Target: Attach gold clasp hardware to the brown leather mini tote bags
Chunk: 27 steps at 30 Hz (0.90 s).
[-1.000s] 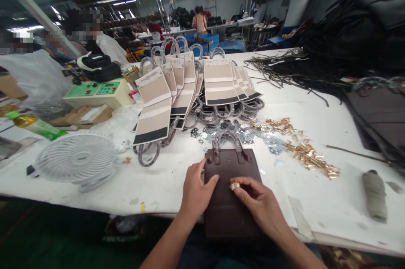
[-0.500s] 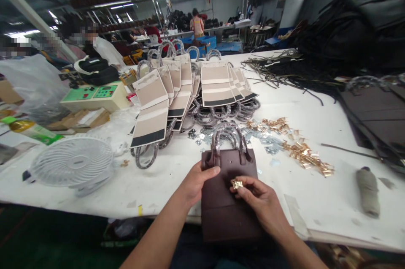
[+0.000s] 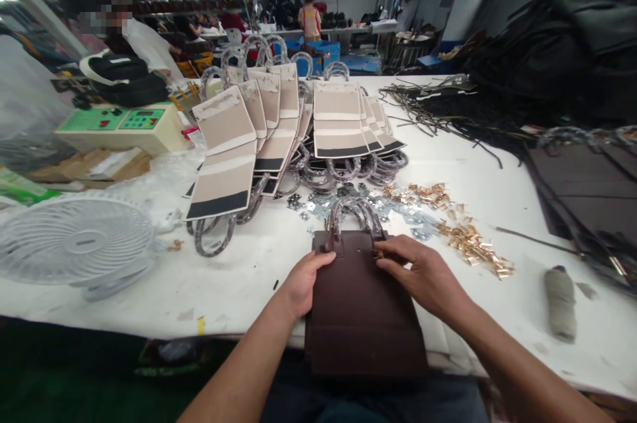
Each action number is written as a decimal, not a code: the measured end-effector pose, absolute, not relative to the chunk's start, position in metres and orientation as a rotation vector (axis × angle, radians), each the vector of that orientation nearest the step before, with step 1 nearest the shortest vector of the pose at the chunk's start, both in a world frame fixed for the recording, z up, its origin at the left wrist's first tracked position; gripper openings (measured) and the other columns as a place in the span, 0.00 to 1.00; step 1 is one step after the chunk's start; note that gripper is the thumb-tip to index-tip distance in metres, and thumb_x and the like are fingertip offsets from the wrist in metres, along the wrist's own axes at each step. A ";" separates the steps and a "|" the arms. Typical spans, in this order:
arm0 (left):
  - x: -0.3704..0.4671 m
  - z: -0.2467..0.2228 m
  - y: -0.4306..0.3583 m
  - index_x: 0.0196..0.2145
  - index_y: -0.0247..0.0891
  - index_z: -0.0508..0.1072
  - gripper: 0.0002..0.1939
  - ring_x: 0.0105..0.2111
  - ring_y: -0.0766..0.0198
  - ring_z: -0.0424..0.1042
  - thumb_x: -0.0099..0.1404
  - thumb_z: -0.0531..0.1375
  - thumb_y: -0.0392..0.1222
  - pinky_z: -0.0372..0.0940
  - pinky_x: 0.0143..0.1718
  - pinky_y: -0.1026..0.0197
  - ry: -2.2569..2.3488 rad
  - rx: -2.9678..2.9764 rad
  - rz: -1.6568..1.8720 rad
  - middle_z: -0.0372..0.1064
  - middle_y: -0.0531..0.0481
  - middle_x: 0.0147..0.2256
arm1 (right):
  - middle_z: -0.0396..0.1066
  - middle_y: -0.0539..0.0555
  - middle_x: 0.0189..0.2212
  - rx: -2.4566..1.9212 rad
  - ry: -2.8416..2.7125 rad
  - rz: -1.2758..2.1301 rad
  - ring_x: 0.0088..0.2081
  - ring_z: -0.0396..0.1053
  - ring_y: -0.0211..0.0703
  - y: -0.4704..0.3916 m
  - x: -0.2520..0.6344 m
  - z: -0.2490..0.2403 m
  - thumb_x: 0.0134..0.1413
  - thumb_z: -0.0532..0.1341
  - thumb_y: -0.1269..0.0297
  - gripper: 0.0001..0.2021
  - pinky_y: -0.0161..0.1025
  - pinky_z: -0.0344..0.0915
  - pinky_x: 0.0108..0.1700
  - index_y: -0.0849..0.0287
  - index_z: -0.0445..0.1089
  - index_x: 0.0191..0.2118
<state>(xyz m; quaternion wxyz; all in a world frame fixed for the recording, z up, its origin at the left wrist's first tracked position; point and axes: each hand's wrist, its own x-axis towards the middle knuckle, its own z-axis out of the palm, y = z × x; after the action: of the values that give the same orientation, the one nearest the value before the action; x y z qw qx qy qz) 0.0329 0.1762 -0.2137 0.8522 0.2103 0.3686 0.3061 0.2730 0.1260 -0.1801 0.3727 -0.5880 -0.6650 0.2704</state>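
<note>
A dark brown bag (image 3: pixel 365 317) with plastic-wrapped handles (image 3: pixel 351 210) lies at the table's front edge. My left hand (image 3: pixel 301 283) grips its upper left side, thumb on the front near the handle base. At the right handle base, my right hand (image 3: pixel 413 263) pinches a small gold metal piece (image 3: pixel 379 253) against the bag; most of that piece is hidden by the fingers. Gold metal pieces (image 3: pixel 472 242) lie in a heap to the right, beside flat silver plates (image 3: pixel 323 200) scattered behind the bag.
Stacked beige panels with wrapped handles (image 3: pixel 226 157) stand behind. A white fan (image 3: pixel 89 240) and a control box (image 3: pixel 124 124) are at left. A grey wrapped roll (image 3: pixel 561 303), dark strips (image 3: pixel 428 104) and dark bags (image 3: pixel 587 170) are at right. People work farther back.
My right hand has moved up and right, from the middle of the bag's front to the right handle base, with the gold metal. The view has shifted slightly.
</note>
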 end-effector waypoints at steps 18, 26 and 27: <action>0.033 -0.223 0.171 0.48 0.30 0.77 0.18 0.35 0.52 0.81 0.61 0.68 0.39 0.74 0.42 0.54 0.756 0.463 0.747 0.81 0.37 0.39 | 0.76 0.54 0.45 -1.541 -2.152 0.581 0.46 0.75 0.46 0.153 0.266 -0.178 0.68 0.59 0.62 0.12 0.42 0.71 0.48 0.53 0.76 0.52; 0.034 -0.225 0.170 0.48 0.31 0.76 0.19 0.34 0.53 0.80 0.61 0.68 0.41 0.73 0.42 0.54 0.807 0.500 0.765 0.81 0.37 0.39 | 0.75 0.54 0.42 -1.600 -2.417 0.467 0.42 0.74 0.46 0.163 0.260 -0.171 0.70 0.57 0.62 0.11 0.42 0.69 0.43 0.52 0.75 0.49; 0.034 -0.224 0.171 0.48 0.31 0.76 0.18 0.34 0.53 0.80 0.61 0.67 0.41 0.73 0.42 0.54 0.812 0.498 0.766 0.81 0.37 0.39 | 0.74 0.54 0.42 -1.604 -2.448 0.438 0.41 0.75 0.47 0.164 0.258 -0.170 0.70 0.56 0.61 0.11 0.42 0.69 0.42 0.53 0.75 0.49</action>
<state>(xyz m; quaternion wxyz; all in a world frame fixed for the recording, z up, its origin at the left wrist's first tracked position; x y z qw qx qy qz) 0.0337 0.1706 -0.2245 0.8189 0.2338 0.3812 0.3596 0.2585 0.1642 -0.1698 0.0911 -0.5397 -0.8238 0.1474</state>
